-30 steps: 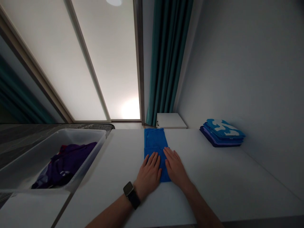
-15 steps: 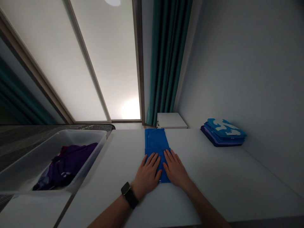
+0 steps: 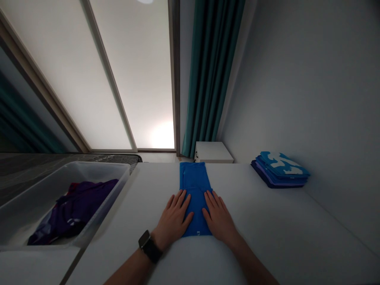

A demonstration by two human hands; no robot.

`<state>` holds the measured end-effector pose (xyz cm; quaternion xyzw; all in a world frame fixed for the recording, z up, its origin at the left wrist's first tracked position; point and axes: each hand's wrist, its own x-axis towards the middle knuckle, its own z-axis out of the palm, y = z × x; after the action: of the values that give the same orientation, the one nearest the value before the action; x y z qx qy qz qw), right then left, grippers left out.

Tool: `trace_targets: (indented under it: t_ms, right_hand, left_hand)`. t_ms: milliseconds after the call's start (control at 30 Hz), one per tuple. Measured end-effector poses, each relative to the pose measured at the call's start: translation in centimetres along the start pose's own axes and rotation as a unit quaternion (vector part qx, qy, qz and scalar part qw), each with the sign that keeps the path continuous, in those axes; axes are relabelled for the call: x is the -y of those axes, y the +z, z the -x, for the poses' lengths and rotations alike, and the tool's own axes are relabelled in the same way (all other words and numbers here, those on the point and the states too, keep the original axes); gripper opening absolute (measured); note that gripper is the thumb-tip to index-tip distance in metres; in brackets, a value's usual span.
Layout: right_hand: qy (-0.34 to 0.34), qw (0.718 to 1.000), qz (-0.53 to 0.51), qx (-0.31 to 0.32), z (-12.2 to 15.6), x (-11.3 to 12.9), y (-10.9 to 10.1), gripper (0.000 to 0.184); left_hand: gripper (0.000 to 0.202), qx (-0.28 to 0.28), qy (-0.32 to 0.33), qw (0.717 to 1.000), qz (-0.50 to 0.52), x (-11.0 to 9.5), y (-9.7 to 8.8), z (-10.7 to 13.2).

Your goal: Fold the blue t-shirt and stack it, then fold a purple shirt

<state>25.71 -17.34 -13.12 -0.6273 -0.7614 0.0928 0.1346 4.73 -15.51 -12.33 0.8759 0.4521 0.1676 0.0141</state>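
A blue garment (image 3: 196, 206), folded into a long narrow strip, lies on the white table (image 3: 142, 206). Its near part is doubled over toward the far end, and a small pale mark shows at the near edge. Flat on the strip's left side rests my left hand (image 3: 173, 215), fingers stretched out, a dark watch on the wrist. My right hand (image 3: 220, 217) lies flat along the right side with its fingers extended. Neither hand grips the cloth.
At the far right, against the wall, sits a stack of folded blue and purple garments (image 3: 282, 170). On the left a translucent plastic bin (image 3: 124, 170) holds loose purple clothing (image 3: 83, 206). A small white cabinet (image 3: 213, 152) stands beyond the table's far edge, near a teal curtain (image 3: 210, 79).
My left hand has slid left toward the garment's left edge, widening the gap between my hands. More of the blue cloth shows between them. My right hand has moved only slightly.
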Motion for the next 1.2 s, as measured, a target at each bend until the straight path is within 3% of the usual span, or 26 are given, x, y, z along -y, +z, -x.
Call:
trace_targets:
  t_ms: [100,200,267,333,467,567,867,1067,1200]
  right_hand:
    - [-0.012,0.997,-0.054,-0.059,0.1,-0.4,0.0,0.057]
    - [-0.034,0.977,-0.112,-0.177,0.7,-0.6,-0.7,0.04]
    - [-0.068,0.959,-0.125,-0.243,1.4,-0.7,-1.4,0.024]
    - [-0.124,0.949,-0.105,-0.27,2.5,-0.7,-2.1,0.012]
    - [-0.25,0.94,-0.033,-0.231,4.6,-1.2,-2.7,0.012]
    - [-0.288,0.939,-0.013,-0.187,5.5,-2.1,-2.9,0.01]
    - [-0.337,0.934,0.038,-0.111,4.6,-3.7,-3.7,0.014]
    - [-0.348,0.927,0.097,-0.106,4.4,-3.1,-3.9,0.017]
    - [-0.309,0.934,0.124,-0.132,4.0,-2.4,-2.9,0.018]
  left_hand:
    - [0.046,-0.037,0.045,0.998,0.019,-0.3,-1.5,-0.4]
    - [0.03,-0.074,0.119,0.989,0.051,-1.3,-3.0,-0.3]
    - [0.018,-0.082,0.171,0.981,0.04,-2.2,-3.4,0.0]
    - [0.014,-0.073,0.223,0.972,0.008,-3.1,-3.1,0.5]
    - [0.013,-0.033,0.256,0.966,-0.011,-3.8,-2.1,0.8]
    - [0.01,0.002,0.241,0.97,0.013,-3.8,-1.9,0.5]
    - [0.016,0.044,0.201,0.977,0.049,-4.3,-1.9,0.4]
    - [0.015,0.045,0.176,0.982,0.057,-4.7,-1.3,0.1]
    - [0.017,0.025,0.157,0.985,0.065,-5.0,-1.0,0.1]
